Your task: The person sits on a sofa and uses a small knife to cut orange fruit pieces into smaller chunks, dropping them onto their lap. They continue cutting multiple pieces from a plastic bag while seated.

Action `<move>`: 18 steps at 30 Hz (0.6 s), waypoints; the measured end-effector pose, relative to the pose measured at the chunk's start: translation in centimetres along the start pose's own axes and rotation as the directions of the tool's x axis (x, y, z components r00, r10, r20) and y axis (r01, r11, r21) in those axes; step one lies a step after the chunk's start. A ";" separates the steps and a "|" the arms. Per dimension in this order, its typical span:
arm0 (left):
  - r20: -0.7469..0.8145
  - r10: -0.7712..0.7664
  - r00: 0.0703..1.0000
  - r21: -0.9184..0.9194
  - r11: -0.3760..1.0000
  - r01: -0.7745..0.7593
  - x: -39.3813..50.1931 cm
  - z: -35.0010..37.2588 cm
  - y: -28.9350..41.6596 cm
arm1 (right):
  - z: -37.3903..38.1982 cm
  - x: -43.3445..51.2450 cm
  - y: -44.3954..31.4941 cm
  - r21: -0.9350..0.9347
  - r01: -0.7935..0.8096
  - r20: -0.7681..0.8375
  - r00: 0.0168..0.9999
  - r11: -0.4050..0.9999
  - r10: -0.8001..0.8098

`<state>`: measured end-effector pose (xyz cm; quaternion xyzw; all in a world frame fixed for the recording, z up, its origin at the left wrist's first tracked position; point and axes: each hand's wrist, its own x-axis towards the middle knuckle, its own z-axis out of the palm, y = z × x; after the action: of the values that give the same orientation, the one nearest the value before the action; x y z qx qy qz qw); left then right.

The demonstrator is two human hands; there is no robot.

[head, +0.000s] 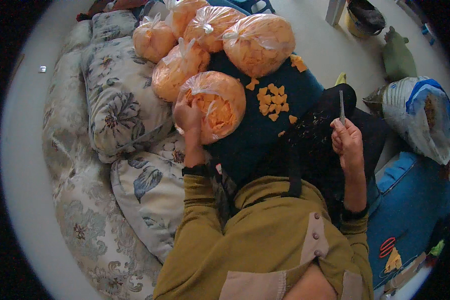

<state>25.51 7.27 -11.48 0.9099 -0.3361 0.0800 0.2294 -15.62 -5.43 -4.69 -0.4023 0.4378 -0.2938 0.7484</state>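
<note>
My left hand [189, 114] is at the left side of an open clear plastic bag [225, 101] of orange pieces, its fingertips at the bag's opening; whether they pinch film or a piece I cannot tell. In my right hand [347, 140], raised over my dark-clad leg, a slim metal tool [341, 107], perhaps tweezers or a blade, points away from me. Between the hands, small orange bow-shaped pieces [273, 99] lie grouped on dark blue fabric [243, 157]. One more orange piece [252, 84] lies beside a large knotted bag [260, 45].
More filled plastic bags [182, 69] stand behind. Floral cushions [116, 101] line the left. At the right are an open sack [420, 116], a green object [398, 54], a bucket [363, 20] and red-handled scissors [387, 247] beside orange cloth [393, 261].
</note>
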 end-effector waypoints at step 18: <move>0.764 0.370 0.528 -0.595 0.087 0.799 -7.2 -7.2 19.3 | 4.6 0.3 -2.0 -0.039 -0.096 0.130 0.986 0.995 0.100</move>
<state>7.62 1.90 -0.31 0.4803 -0.1845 -0.6230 0.5891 -11.54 -5.04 -1.75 -0.4109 0.4115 -0.2221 0.7826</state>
